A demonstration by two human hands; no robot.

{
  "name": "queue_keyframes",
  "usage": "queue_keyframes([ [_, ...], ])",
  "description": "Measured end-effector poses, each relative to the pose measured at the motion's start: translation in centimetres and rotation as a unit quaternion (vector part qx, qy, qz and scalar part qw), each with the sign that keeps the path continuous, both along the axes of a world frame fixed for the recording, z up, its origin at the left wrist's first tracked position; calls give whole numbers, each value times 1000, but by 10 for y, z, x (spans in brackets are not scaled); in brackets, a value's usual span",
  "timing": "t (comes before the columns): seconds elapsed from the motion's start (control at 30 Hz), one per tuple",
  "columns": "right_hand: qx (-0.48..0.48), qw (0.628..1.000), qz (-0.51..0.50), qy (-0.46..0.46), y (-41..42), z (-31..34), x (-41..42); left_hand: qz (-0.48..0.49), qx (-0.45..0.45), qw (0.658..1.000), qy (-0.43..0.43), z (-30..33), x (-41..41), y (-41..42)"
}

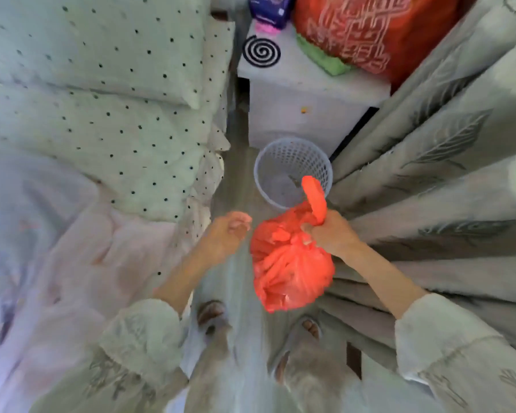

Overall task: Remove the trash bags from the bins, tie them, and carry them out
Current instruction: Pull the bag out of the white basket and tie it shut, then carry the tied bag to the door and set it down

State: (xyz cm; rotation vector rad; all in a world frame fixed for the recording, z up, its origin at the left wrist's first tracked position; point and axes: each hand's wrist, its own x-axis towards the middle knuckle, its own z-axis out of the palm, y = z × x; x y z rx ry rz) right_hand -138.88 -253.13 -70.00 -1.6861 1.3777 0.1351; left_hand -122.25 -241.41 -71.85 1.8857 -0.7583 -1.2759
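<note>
A red plastic trash bag (289, 269) hangs in the air over the floor, bunched at its top. My right hand (329, 234) grips the gathered neck, and one red handle sticks up above the fist. My left hand (228, 232) hovers just left of the bag with fingers loosely curled, holding nothing and not touching the bag. Beyond the bag stands a small white mesh bin (292, 171) on the floor, with no bag in it and a few bits at its bottom.
A bed with a dotted pillow (102, 55) and a pink quilt (72, 263) fills the left. Grey feather-print curtains (444, 174) hang along the right. A white nightstand (307, 96) behind the bin carries a mosquito coil and an orange bag. My slippered feet stand below the bag.
</note>
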Motion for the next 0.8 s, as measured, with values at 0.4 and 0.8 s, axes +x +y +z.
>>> queue_keyframes([
  [0.4, -76, 950, 220, -209, 88, 325, 86, 232, -119, 962, -78, 312, 29, 124],
  [0.8, -31, 789, 557, -258, 371, 444, 123, 580, -114, 787, -177, 431, -88, 474],
])
